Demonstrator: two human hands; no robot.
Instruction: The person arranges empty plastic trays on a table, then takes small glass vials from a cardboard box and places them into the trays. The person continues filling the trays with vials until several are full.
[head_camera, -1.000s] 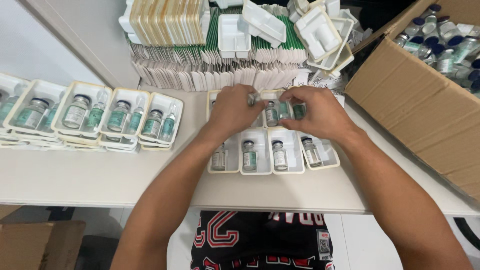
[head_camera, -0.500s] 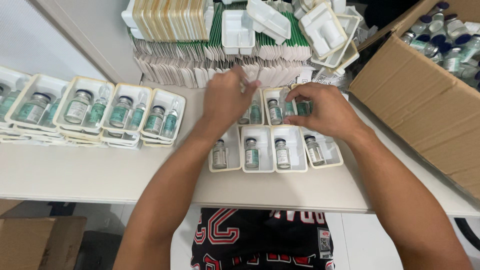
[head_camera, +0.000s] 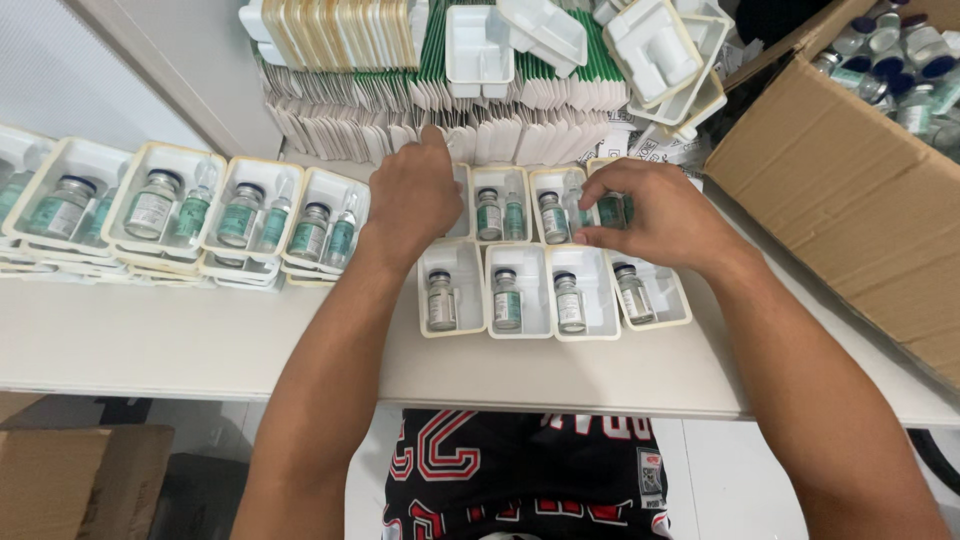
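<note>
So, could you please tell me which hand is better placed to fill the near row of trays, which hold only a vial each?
Probably the right hand: it rests over the back-row trays, directly beside the near-row trays. The left hand reaches farther back, toward the paper stack.

One head-worn camera, looking steeply down.
It sits close above the white table (head_camera: 180, 340), facing forward over both forearms toward the cardboard box (head_camera: 850, 200).
</note>
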